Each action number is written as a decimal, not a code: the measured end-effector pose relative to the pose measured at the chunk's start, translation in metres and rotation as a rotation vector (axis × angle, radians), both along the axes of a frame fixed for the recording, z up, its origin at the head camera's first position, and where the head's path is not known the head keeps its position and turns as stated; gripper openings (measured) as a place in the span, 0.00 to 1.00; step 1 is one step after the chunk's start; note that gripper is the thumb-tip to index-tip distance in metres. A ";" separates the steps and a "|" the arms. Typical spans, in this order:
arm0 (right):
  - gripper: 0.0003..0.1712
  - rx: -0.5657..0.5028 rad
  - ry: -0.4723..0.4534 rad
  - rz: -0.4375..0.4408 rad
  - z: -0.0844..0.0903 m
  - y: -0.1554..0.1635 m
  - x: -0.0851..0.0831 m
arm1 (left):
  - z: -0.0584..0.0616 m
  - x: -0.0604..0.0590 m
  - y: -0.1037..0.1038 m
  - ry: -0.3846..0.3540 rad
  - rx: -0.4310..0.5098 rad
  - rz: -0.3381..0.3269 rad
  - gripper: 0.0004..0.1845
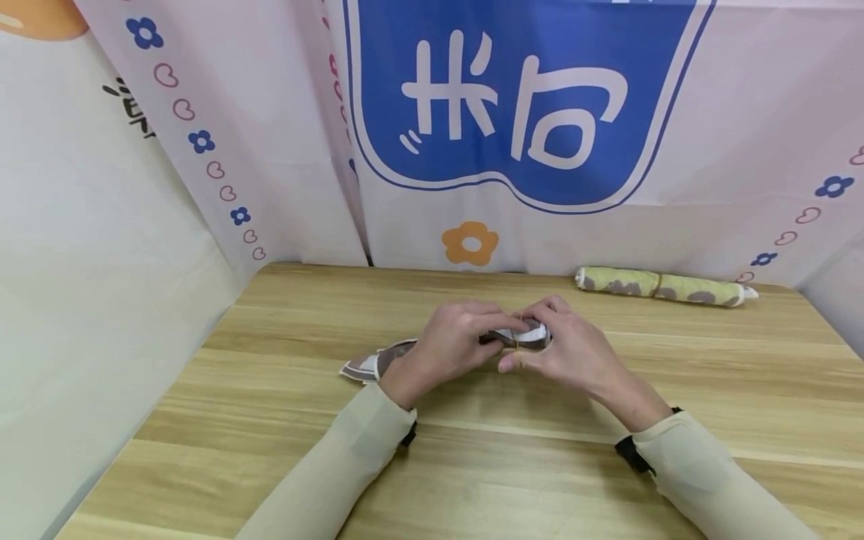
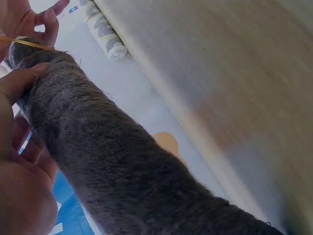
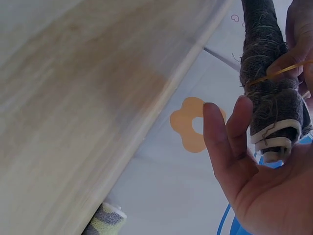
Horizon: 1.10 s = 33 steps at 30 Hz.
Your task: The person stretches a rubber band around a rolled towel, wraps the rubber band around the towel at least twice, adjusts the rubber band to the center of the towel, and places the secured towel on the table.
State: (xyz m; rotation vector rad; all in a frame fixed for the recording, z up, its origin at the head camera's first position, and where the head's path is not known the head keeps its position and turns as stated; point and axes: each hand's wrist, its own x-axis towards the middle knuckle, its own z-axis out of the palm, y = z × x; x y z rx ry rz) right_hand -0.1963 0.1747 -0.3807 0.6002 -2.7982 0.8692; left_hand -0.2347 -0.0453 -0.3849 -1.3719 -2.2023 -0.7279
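Note:
A dark grey-brown rolled towel [image 2: 112, 142] slants across the left wrist view, its pointed end lying out to the left on the tabletop in the head view. My left hand [image 1: 454, 341] grips the roll near its thicker end. Around that end, a thin yellow rubber band [image 3: 283, 71] is stretched in the right wrist view. My right hand [image 1: 574, 341] curls about the end of the roll and holds the band, with thumb below and fingers above. Two of its fingers [image 3: 217, 137] stick out straight; its exact hold on the band is partly hidden.
A yellow and grey rolled towel [image 1: 617, 283], bound by a band round its middle, lies at the table's back right. Behind the wooden table [image 1: 270, 457] hangs a white printed cloth [image 1: 405, 225] with a blue emblem.

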 end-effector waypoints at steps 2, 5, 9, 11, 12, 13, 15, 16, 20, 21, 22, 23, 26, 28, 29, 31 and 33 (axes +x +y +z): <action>0.46 0.009 -0.008 -0.006 0.000 0.001 -0.001 | -0.001 -0.001 0.000 0.008 0.021 0.004 0.15; 0.47 0.027 -0.013 -0.028 0.000 0.002 -0.001 | -0.002 -0.002 0.000 0.013 0.073 0.006 0.12; 0.48 0.048 -0.014 -0.063 0.000 0.005 -0.004 | -0.001 -0.003 0.000 0.026 0.147 0.002 0.10; 0.50 0.055 -0.022 -0.075 0.000 0.006 -0.005 | -0.001 -0.003 0.001 0.034 0.182 -0.001 0.09; 0.51 0.054 -0.028 -0.080 0.000 0.006 -0.006 | -0.001 -0.003 0.001 0.037 0.203 -0.006 0.08; 0.52 0.054 -0.032 -0.083 0.000 0.007 -0.006 | -0.001 -0.003 0.001 0.038 0.226 -0.013 0.08; 0.53 0.045 -0.040 -0.092 0.000 0.008 -0.007 | 0.000 -0.003 0.001 0.035 0.275 -0.023 0.08; 0.54 0.036 -0.045 -0.098 0.000 0.008 -0.007 | 0.000 -0.003 0.001 0.033 0.302 -0.027 0.08; 0.51 -0.011 -0.069 -0.119 -0.001 0.009 -0.008 | 0.002 -0.003 0.002 -0.002 0.395 -0.033 0.09; 0.50 -0.025 -0.080 -0.119 -0.001 0.010 -0.008 | 0.002 -0.003 0.003 -0.017 0.415 -0.032 0.09; 0.49 -0.039 -0.089 -0.117 -0.001 0.010 -0.008 | 0.002 -0.003 0.003 -0.036 0.436 -0.032 0.09; 0.48 -0.053 -0.100 -0.114 -0.002 0.010 -0.009 | 0.002 -0.002 0.004 -0.060 0.458 -0.029 0.09; 0.48 -0.079 -0.129 -0.088 0.000 0.009 -0.008 | 0.004 0.000 0.006 -0.171 0.530 -0.016 0.08; 0.47 -0.087 -0.131 -0.077 0.001 0.009 -0.007 | 0.005 0.002 0.007 -0.261 0.579 0.015 0.08; 0.47 -0.090 -0.127 -0.074 0.002 0.008 -0.006 | 0.006 0.004 0.008 -0.305 0.599 0.033 0.08; 0.44 -0.087 -0.095 -0.071 0.004 0.006 -0.005 | 0.009 0.006 0.009 -0.376 0.626 0.067 0.08; 0.37 -0.081 -0.039 -0.073 0.005 0.004 -0.004 | 0.010 0.008 0.010 -0.425 0.645 0.095 0.08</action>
